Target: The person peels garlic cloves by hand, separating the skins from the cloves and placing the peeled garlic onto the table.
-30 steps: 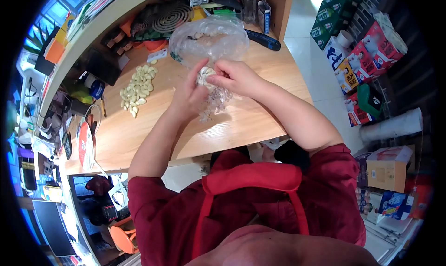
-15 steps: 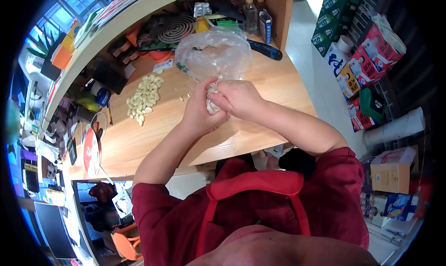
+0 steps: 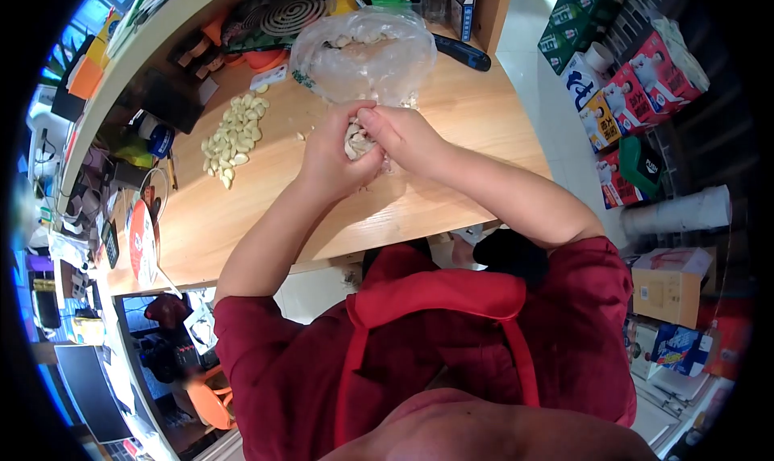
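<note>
Clasping garlic (image 3: 357,143) between left hand (image 3: 329,151) and right hand (image 3: 409,139)

Clamped together on pale garlic over the wooden surface (image 3: 476,114). Hiding most fingertips and the garlic's underside; impossible to tell whether whole or broken up. Just near of the right hand, half covered: scraps of skin (image 3: 386,165). On the far side, in a crumpled clear bag (image 3: 347,78), blurred through plastic: pale lumps (image 3: 363,39), too faint to count. To the left, heaped loose: peeled cloves (image 3: 235,134), with a small pale bit (image 3: 301,136) between heap and left hand. Far right: a dark handle (image 3: 462,51) beside the bag, a small box (image 3: 462,11), a bottle (image 3: 436,2) cut off at the top. Far left: a grey coil (image 3: 297,14).
</note>
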{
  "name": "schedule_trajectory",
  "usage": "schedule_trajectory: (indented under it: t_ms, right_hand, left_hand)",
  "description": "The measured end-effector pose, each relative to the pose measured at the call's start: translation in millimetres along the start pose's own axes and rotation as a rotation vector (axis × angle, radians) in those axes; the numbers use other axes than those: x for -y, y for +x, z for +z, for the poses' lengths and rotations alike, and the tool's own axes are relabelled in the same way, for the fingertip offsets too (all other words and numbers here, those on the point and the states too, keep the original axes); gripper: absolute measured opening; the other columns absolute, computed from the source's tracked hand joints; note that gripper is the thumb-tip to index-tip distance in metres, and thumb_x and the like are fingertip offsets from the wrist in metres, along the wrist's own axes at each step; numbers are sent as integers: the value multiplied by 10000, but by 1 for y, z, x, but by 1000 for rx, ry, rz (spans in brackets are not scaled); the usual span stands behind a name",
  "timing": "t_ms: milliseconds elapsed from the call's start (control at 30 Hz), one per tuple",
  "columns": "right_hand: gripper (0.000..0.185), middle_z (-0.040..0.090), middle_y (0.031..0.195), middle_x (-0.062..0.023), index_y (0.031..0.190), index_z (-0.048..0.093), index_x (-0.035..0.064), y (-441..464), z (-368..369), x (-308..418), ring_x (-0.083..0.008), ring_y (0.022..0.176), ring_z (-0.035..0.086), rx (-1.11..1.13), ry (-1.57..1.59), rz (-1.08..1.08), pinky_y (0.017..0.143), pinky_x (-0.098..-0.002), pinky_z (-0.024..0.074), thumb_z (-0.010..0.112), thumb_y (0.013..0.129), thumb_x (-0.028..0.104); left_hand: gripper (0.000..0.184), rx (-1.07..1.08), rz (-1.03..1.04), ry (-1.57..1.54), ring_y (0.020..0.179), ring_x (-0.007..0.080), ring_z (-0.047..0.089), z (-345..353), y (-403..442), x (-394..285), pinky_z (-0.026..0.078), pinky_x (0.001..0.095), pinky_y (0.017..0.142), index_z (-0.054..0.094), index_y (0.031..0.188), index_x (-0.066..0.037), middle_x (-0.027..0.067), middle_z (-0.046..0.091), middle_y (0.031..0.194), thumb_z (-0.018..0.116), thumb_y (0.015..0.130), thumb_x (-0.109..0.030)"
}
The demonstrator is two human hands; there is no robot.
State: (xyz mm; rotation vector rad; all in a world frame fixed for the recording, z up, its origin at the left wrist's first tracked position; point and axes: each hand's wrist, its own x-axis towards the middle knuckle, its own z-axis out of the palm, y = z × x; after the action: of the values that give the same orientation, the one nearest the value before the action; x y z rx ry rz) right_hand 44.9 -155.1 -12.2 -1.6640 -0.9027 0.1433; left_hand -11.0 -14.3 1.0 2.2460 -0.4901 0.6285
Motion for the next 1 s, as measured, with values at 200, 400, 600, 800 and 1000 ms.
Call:
schedule_trajectory:
  t_ms: [200, 400, 600, 800, 1000]
  right_hand:
    - [428, 545, 725, -40, 963, 557, 24, 8, -17, -4, -125, 649, 508, 222, 262, 196, 530, -264, 412, 391, 911, 415]
    - [423, 456, 664, 11, 999, 522, 52, 9, -18, -6, -49, 550, 381, 314, 612, 359, 467, -186, 307, 401, 907, 446]
    - [366, 440, 675, 12, 955, 506, 46, 7, -13, -6, -65, 552, 365, 301, 732, 343, 468, -196, 275, 412, 920, 397]
    - [335, 441, 682, -3, 979, 500, 28, 8, -7, -5, -77, 574, 384, 236, 787, 392, 485, -212, 298, 408, 932, 347]
    - [298, 513, 776, -33, 999, 500, 24, 9, -3, -3, -86, 655, 468, 246, 870, 328, 569, -212, 387, 417, 933, 303]
  left_hand:
    - [476, -27, 84, 12, 870, 204, 573, 1, 1, 13, 455, 302, 752, 486, 1082, -9, 116, 578, 977, 703, 676, -127]
    - [446, -30, -22, -51, 824, 164, 562, -3, 0, 10, 451, 277, 729, 483, 1061, -18, 91, 579, 916, 698, 693, -147]
    - [383, -76, -197, -185, 862, 227, 575, -3, -1, 7, 451, 313, 751, 535, 989, -48, 109, 586, 917, 691, 668, -186]
    - [220, -179, -250, -296, 739, 158, 584, 0, 3, 2, 464, 274, 667, 529, 961, -46, 79, 585, 790, 603, 763, -110]
    - [150, -207, -442, -853, 629, 82, 515, -10, 11, -13, 421, 227, 557, 511, 920, -51, 1, 532, 700, 542, 774, -31]
